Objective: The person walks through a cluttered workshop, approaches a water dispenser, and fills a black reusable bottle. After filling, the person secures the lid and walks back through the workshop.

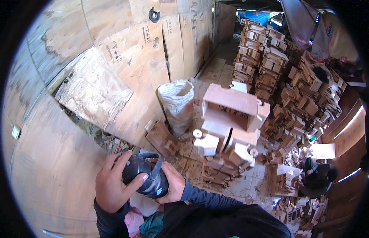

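Observation:
A dark, rounded flask-like bottle (158, 185) with a loop handle is tilted between my hands, just above the lower middle of the view. My left hand (115, 184) is wrapped over its dark top, with the thumb pressed along the near side. Around the other side of the body, my right hand (175, 183) grips it near the handle. Both hands are closed on the bottle, and part of its top is hidden under my left fingers. Below it lie pink cloth (133, 222) and green cloth (152, 226).
Plywood panels (129, 47) form the wall on the left. A white woven sack (176, 107) stands against it. Wooden box-like pieces (232, 105) are piled ahead, with taller stacks (248, 51) behind. At the right, a person in dark clothing (320, 179) sits by a small work table (285, 170).

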Motion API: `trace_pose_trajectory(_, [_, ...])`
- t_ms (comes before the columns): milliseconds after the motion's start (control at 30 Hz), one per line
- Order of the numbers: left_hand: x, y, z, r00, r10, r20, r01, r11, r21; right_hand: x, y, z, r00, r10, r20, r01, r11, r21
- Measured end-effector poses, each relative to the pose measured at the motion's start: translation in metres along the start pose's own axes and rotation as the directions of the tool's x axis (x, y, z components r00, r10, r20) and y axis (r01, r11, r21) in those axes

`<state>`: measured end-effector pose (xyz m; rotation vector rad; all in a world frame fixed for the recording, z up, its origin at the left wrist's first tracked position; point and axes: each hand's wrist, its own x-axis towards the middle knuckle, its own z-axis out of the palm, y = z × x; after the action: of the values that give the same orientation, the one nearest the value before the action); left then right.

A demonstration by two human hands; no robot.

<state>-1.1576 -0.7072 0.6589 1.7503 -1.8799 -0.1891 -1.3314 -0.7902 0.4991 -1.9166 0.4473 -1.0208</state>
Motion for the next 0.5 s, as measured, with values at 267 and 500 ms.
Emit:
trace_pose_trajectory(267, [0.222, -0.096, 0.013, 0.756, 0.522, 0.394, -0.349, 0.832, -0.432, 0.113, 0.092, -0.048, 0.969, 0.105, -0.223, -0.051, 0.97, 0.236])
trace_pose_trajectory(500, [0.369, -0.133, 0.104, 0.829, 0.541, 0.142, -0.512, 0.836, -0.198, 0.223, 0.176, -0.079, 0.876, 0.207, -0.435, -0.252, 0.967, -0.048])
